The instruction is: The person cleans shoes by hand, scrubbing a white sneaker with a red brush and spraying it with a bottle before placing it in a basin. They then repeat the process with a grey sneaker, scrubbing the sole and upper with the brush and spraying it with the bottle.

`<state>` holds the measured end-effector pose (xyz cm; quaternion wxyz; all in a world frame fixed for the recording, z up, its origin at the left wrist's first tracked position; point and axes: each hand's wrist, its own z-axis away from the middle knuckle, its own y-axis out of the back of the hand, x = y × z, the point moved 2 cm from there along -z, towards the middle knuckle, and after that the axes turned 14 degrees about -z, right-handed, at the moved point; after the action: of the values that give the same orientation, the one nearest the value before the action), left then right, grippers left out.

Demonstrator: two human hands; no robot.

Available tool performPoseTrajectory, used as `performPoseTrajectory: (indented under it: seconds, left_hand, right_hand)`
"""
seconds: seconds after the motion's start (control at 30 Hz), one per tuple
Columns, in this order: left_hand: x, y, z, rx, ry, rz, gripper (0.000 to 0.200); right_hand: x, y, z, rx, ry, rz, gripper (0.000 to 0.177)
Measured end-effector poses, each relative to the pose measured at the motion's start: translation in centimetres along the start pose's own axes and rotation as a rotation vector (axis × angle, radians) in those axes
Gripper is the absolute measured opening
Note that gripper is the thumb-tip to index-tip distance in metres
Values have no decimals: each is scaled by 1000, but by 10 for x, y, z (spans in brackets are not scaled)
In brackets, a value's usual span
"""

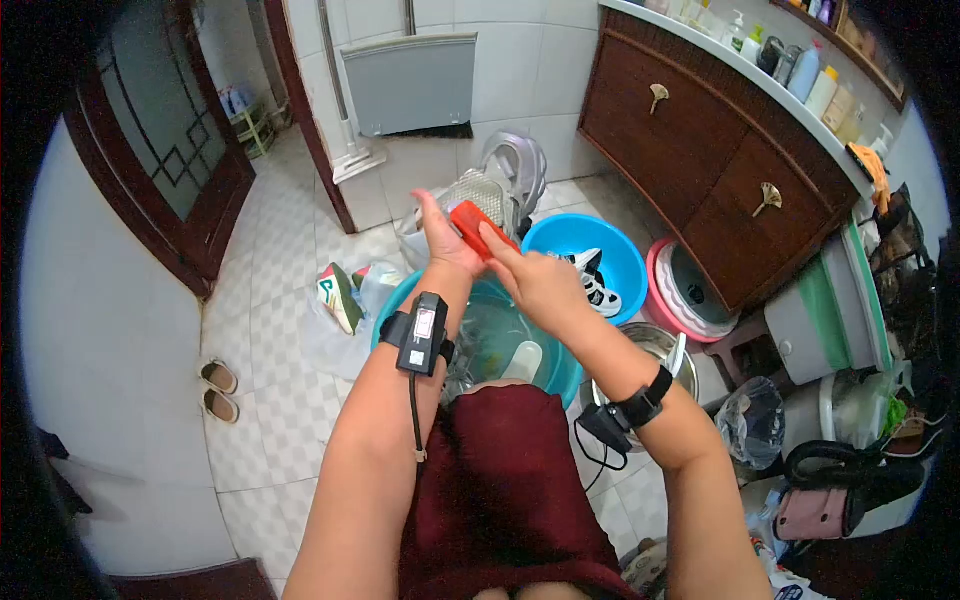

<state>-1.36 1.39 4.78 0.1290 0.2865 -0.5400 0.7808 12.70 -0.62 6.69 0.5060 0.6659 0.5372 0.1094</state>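
Note:
Above a teal basin [563, 385] of water, my right hand [545, 285] grips a red brush [473, 228], its index finger laid along the back. The brush's bristles are not visible. My left hand [448, 243] is under the brush, palm turned up and thumb stretched out to the side; the brush covers most of its other fingers. A pale insole-like piece [523, 361] leans in the basin near my lap. In the blue basin [627, 250] to the right lie black-and-white shoes [598, 293].
Left of the teal basin, a green-and-white shoe [341, 298] rests on a plastic bag [325, 350]. A metal pot [655, 345] and a pink basin [665, 285] stand at right, below a brown cabinet [690, 120]. Small beige shoes [219, 390] sit on the floor.

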Motion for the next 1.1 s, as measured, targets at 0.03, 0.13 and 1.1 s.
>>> performPoseTrajectory:
  seconds: [0.03, 0.13, 1.1]
  left_hand:
    - [-7, 3, -9, -49, -65, -39, 69]
    - [-26, 9, -26, -155, -53, 39, 60]
    - [-9, 12, -23, -314, 0, -164, 76]
  right_hand:
    - [1, 3, -11, 14, 4, 10, 43]
    - [5, 0, -42, 73, -24, 10, 44]
    - [5, -4, -11, 313, -55, -522, 52]
